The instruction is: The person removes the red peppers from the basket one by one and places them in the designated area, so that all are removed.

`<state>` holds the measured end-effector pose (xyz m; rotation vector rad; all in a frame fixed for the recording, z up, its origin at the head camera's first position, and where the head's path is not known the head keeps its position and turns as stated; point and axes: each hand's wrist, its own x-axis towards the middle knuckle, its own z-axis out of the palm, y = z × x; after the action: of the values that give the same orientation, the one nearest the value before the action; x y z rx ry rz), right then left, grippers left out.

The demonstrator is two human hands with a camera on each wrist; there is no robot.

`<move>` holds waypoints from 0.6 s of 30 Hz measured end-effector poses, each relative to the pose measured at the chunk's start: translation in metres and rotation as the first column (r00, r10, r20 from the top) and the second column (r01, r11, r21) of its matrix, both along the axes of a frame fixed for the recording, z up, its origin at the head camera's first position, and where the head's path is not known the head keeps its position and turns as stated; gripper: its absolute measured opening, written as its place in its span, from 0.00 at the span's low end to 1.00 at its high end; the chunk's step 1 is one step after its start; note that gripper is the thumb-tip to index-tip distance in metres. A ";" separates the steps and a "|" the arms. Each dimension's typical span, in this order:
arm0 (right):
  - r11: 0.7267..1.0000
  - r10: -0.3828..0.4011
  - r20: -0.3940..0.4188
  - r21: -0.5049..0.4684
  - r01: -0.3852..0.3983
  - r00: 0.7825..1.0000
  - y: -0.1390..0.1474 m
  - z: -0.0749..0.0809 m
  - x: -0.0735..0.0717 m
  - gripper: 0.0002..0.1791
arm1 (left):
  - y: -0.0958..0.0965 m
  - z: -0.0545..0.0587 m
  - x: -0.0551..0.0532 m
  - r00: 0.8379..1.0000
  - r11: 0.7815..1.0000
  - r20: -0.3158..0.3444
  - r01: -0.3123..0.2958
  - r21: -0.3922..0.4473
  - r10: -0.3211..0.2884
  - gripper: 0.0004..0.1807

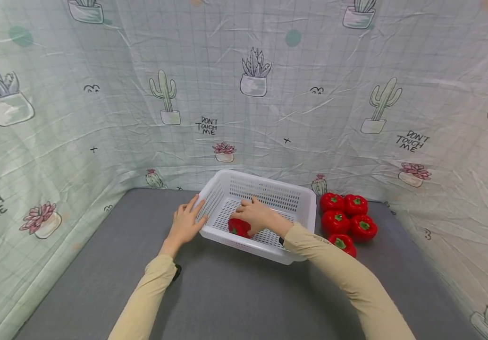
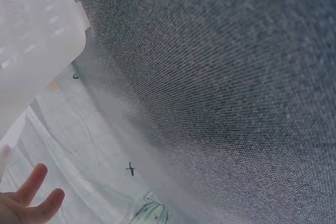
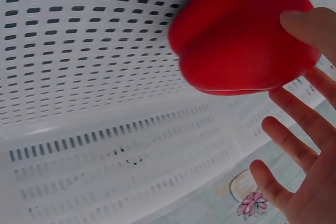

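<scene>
In the head view a white perforated plastic basket (image 1: 262, 248) stands on the grey table, with a red bell pepper (image 1: 236, 228) in its left front part. My right hand (image 1: 257, 215) reaches over the basket's front side and holds this pepper. The right wrist view has the thumb and index finger against the red bell pepper (image 3: 236, 35), the other fingers spread apart. At the basket's left rim my left hand (image 1: 184, 224) touches the edge, fingers fairly straight. Two extended fingers of the left hand (image 2: 26, 203) show in the left wrist view; its contact with the basket is hidden there.
Several red bell peppers (image 1: 335, 222) sit in a group just right of the basket, the nearest partly hidden by the right sleeve (image 1: 337, 264). A grey cloth-like surface covers the table (image 1: 235, 297). Behind and at both sides hangs a cactus-print curtain (image 1: 227, 94).
</scene>
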<state>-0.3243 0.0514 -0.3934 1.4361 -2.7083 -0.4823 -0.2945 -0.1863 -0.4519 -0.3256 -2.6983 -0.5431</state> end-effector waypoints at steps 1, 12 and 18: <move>1.000 -0.003 0.008 -0.002 0.003 1.000 0.001 -0.001 -0.001 0.37 | 0.000 0.000 0.000 1.000 1.000 0.001 0.000 -0.001 0.000 0.29; 1.000 0.018 0.020 -0.011 -0.017 1.000 0.000 -0.015 -0.010 0.45 | 0.000 0.000 0.000 1.000 1.000 0.010 0.002 0.001 -0.002 0.29; 0.998 0.055 -0.061 0.036 -0.053 0.997 -0.001 -0.023 -0.014 0.47 | 0.000 0.000 0.000 1.000 1.000 0.002 0.000 0.003 0.000 0.29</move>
<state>-0.3388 0.0502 -0.4166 1.4727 -2.6190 -0.5634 -0.2944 -0.1858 -0.4518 -0.3251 -2.6991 -0.5473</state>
